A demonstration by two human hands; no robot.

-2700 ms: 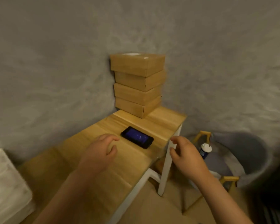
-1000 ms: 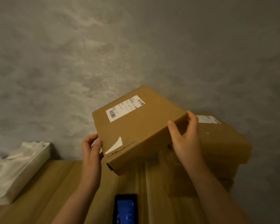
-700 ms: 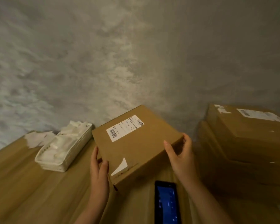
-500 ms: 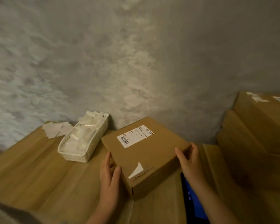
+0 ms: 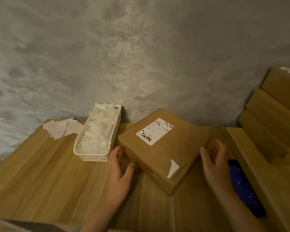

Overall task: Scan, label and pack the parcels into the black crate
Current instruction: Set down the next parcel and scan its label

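Observation:
A flat brown cardboard parcel point(image 5: 164, 156) lies on the wooden table point(image 5: 40, 173), turned at an angle. A white barcode label point(image 5: 154, 131) sits on its top, and a peeling scrap of white tape is near its front corner. My left hand point(image 5: 119, 171) rests against the parcel's left corner with its fingers relaxed. My right hand point(image 5: 214, 164) hovers by the right edge with spread fingers and grips nothing. More brown parcels point(image 5: 271, 118) are stacked at the right. A phone point(image 5: 241, 183) with a lit blue screen lies beside my right wrist. No black crate is in view.
A white plastic basket point(image 5: 97, 158) holding white slips stands left of the parcel, against the grey wall. Loose white paper labels point(image 5: 60, 129) lie behind it at the table's far left. Bare tabletop stretches to the left and front.
The top parcel came off the stack, travelled left and down, and now lies flat on the table. Both hands have loosened their hold on its sides.

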